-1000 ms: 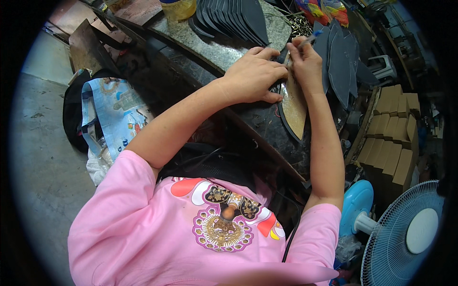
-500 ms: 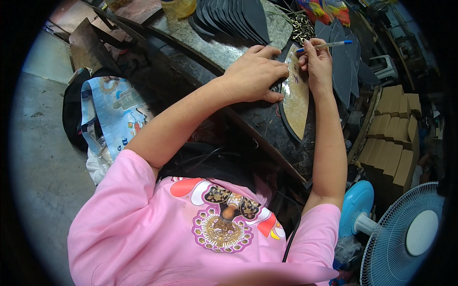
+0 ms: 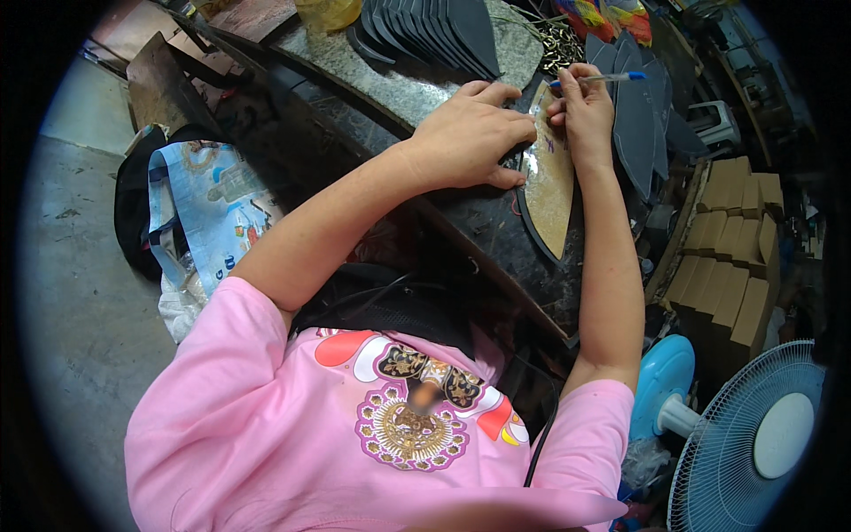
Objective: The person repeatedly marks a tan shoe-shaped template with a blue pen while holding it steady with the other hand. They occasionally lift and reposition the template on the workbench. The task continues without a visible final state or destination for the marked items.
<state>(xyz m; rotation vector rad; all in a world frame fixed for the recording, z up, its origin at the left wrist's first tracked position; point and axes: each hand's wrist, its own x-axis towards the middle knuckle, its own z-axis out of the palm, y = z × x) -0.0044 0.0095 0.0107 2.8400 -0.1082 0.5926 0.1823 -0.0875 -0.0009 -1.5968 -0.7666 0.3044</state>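
Note:
My right hand (image 3: pixel 587 111) is closed around a ballpoint pen (image 3: pixel 616 77) with a clear barrel and blue ends. The pen lies nearly level, its left end over the far tip of a tan leaf-shaped template (image 3: pixel 550 191). Under the template is a dark grey piece (image 3: pixel 534 229) of similar shape, showing as a rim along the left edge. My left hand (image 3: pixel 474 133) rests with fingers spread, thumb and fingertips on the template's left edge. Whether the pen touches the surface cannot be made out.
A row of dark grey cut pieces (image 3: pixel 430 35) stands on a stone slab (image 3: pixel 372 80) at the back. More marked grey pieces (image 3: pixel 634 133) lie right of my hand. Stacked tan blocks (image 3: pixel 722 239) and a fan (image 3: pixel 784 434) are at the right; a blue printed bag (image 3: pixel 213 199) is at left.
My right hand has shifted slightly away from me and left, and the pen has moved with it. The left hand and template stay in place.

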